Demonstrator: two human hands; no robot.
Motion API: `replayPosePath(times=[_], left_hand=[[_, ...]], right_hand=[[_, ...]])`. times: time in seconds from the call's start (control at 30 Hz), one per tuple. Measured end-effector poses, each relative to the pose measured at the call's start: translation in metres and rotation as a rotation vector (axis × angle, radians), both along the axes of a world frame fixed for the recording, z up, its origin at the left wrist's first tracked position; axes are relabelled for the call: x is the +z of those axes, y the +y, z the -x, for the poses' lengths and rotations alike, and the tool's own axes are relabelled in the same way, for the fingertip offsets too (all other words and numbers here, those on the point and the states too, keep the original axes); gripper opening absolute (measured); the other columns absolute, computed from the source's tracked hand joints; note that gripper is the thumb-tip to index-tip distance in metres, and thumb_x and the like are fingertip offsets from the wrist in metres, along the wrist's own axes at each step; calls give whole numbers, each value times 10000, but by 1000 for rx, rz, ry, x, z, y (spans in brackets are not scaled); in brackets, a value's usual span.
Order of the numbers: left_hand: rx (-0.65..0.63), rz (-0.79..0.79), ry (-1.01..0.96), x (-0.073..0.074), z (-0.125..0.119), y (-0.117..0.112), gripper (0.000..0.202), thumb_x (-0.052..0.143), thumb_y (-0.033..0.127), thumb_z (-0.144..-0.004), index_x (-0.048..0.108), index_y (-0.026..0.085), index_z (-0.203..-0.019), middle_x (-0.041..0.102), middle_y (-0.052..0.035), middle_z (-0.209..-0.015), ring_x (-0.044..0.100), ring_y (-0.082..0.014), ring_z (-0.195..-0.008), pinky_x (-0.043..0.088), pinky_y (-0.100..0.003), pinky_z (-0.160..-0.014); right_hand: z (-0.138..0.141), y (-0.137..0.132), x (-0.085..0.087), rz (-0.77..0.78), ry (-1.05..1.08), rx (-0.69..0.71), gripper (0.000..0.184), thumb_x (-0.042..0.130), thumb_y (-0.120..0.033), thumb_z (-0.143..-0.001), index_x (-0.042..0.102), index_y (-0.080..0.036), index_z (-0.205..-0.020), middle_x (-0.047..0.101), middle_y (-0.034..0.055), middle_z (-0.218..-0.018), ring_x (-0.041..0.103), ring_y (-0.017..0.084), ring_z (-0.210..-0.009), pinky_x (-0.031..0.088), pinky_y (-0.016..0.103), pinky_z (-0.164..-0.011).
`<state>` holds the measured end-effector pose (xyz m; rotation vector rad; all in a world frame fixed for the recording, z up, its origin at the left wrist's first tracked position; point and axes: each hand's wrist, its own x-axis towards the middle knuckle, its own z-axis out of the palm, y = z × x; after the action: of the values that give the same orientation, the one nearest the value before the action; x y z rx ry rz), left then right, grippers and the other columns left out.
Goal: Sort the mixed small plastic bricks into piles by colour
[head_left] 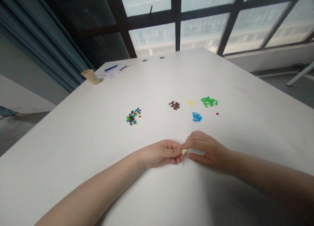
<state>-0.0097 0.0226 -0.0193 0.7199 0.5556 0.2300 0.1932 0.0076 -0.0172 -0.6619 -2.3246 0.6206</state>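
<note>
Left hand: the left hand (159, 153) is curled, palm inward, its fingertips pinching one edge of a small pale yellow piece (184, 151).

Right hand: the right hand (206, 150) comes in from the other side, its thumb and forefinger closed on the same piece, so the two hands nearly touch.

Held piece: it sits between both sets of fingertips, just above the table, and is mostly hidden; its exact shape cannot be made out.

Table: a large white table (73, 147) runs under both forearms and away from the person.

Sorted pieces: ahead of the hands, tiny plastic pieces lie in separate clusters. From left to right are a mixed pile (133, 116) of many colours, a brown pile (174, 105), a pale yellow pile (190, 103), a blue pile (197, 117), a green pile (209, 101) and a single red piece (217, 113).

Far corner: a tan paper cup (90, 77) stands near the table's far left edge, beside loose papers (113, 69) with blue markings.

Surroundings: a dark blue curtain (46, 46) hangs at the left, and large dark-framed windows (203, 23) fill the far wall.
</note>
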Motion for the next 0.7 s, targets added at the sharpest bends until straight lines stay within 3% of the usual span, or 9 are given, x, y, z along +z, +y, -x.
replayPosePath(times=[0.37,0.53,0.7], left_hand=[[51,-2,69,0,-2,1,296,663,359,-693,612,67,-701,544,-19,-672,486,-43,-588,353,-159,-594],[32,-17,86,1,-1,2,287,616,355,-741,621,69,-726,554,-25,-677,491,-44,-589,358,-155,-582],[-10,-36,105,0,-1,2,261,589,331,-768,631,75,-746,568,-27,-662,495,-48,-577,375,-163,-594]], right_hand=[[-2,5,-2,-228,126,-239,69,583,-195,-788,620,-175,-843,586,11,-678,505,121,-666,387,277,-661],[-5,9,-4,-252,55,-330,115,579,-264,-798,653,-192,-848,597,12,-672,511,125,-666,366,290,-682],[-29,38,-1,-191,-288,-726,181,535,-334,-820,690,-240,-822,629,25,-700,522,182,-731,269,346,-693]])
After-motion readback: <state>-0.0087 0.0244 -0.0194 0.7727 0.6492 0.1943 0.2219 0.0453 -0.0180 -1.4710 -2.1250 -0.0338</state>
